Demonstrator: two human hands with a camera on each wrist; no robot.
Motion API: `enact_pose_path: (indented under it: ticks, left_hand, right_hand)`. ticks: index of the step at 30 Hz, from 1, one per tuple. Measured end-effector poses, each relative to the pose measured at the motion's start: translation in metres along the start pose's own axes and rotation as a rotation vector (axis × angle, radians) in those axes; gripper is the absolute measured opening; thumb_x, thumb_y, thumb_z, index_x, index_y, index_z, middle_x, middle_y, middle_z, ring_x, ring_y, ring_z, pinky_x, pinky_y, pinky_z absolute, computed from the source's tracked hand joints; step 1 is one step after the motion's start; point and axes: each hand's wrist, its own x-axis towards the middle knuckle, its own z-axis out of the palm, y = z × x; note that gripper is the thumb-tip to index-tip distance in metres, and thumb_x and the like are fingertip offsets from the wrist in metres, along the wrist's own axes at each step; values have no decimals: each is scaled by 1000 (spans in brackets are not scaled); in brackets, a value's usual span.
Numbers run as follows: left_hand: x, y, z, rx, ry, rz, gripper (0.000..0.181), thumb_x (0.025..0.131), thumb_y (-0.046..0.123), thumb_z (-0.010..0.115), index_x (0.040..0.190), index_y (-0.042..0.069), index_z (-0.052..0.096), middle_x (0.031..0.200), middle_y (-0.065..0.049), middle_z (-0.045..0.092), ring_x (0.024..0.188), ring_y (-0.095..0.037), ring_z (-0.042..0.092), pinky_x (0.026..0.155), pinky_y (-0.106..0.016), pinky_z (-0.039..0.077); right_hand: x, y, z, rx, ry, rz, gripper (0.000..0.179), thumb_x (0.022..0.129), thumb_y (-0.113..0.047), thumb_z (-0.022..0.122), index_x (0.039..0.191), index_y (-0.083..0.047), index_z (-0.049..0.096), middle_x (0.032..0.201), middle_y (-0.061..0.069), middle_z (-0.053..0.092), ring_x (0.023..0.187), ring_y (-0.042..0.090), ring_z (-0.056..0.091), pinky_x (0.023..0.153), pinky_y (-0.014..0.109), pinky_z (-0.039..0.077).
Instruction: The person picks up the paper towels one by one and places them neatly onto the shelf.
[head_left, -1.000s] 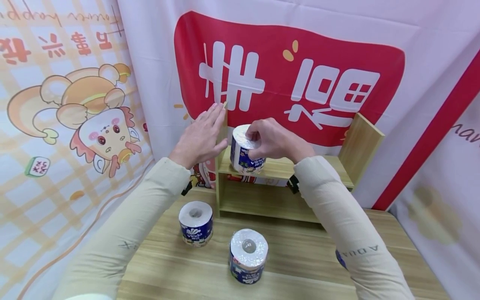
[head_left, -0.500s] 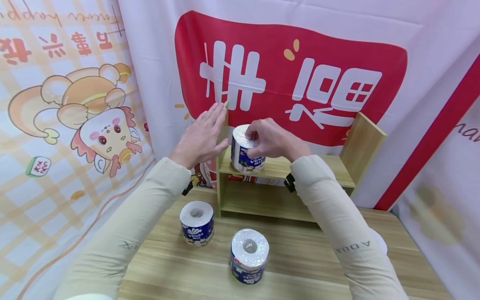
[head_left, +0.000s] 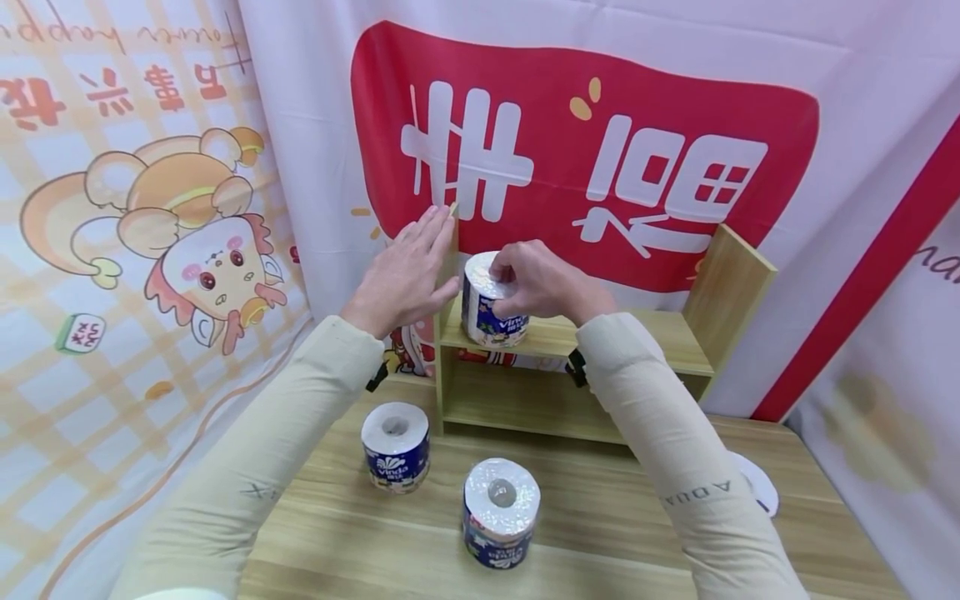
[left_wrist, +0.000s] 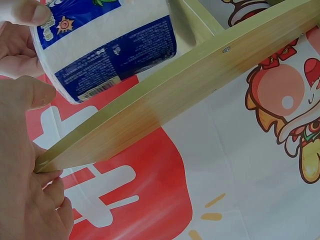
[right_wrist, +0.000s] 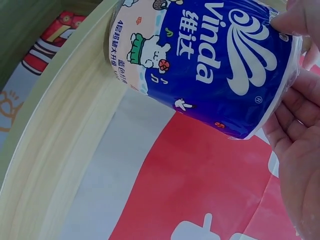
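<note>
A wrapped Vinda toilet roll [head_left: 480, 321] stands upright on the upper board of a small wooden shelf [head_left: 615, 342], close beside its left side panel. My right hand [head_left: 543, 282] grips this roll at its top, thumb on the blue wrapper and fingers at the white end. In the right wrist view, the thumb and curled fingers meet the roll [right_wrist: 200, 60] at its rim. Extended over the top of the left panel, my left hand [head_left: 405, 271] touches it with fairly straight fingers; in the left wrist view the panel [left_wrist: 150, 110] runs up to this hand [left_wrist: 25, 165].
Two more toilet rolls stand on the wooden table [head_left: 592, 533]: one front left [head_left: 395, 450], the other nearer the middle [head_left: 501, 512]. A white rounded thing [head_left: 756, 485] shows partly behind the right sleeve. Printed cloth [head_left: 300, 100] hangs behind and at the left.
The right forearm has shifted slightly left, uncovering more of the white rounded thing at the right. Both hands and the roll on the shelf stay almost still.
</note>
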Motion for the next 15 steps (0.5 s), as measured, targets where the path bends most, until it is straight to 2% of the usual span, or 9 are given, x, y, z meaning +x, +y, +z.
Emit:
enact_pose_path:
  ticks: [15]
  left_hand:
    - [0, 0, -1, -2, 6, 4, 87, 104, 46, 51, 169, 3, 12, 178, -17, 14, 167, -33, 11, 136, -46, 17]
  right_hand:
    - [3, 4, 5, 2, 0, 45, 37, 87, -25, 84, 119, -7, 77, 111, 7, 76, 95, 21, 68, 84, 33, 63]
